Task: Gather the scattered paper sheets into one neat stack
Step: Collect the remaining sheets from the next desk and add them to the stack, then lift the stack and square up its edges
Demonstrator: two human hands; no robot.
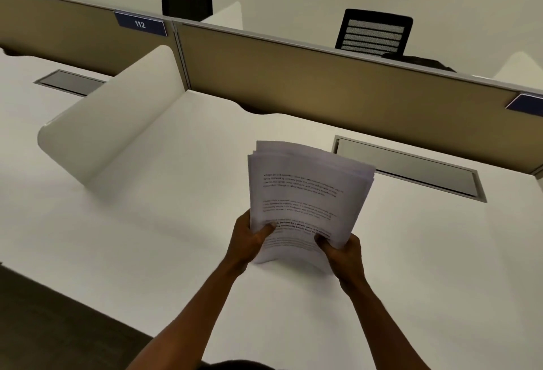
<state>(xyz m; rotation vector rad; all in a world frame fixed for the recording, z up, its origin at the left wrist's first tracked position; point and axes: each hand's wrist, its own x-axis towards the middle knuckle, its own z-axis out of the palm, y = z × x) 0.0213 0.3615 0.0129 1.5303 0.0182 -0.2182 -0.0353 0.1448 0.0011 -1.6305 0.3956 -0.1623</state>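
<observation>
A bundle of several printed paper sheets [305,193] stands nearly upright over the white desk [176,222], its lower edge close to the desk surface. The sheets' top edges are fanned and uneven. My left hand [249,241] grips the bundle's lower left edge, thumb across the front page. On the lower right corner, my right hand [342,253] holds the same bundle with its thumb on the printed side. Black text paragraphs show on the front sheet.
A curved white side divider [117,122] stands at the left. A tan partition [323,81] with a blue "112" tag [140,24] runs along the back. A grey cable flap [408,168] lies behind the papers. Black chairs [374,33] stand beyond the partition.
</observation>
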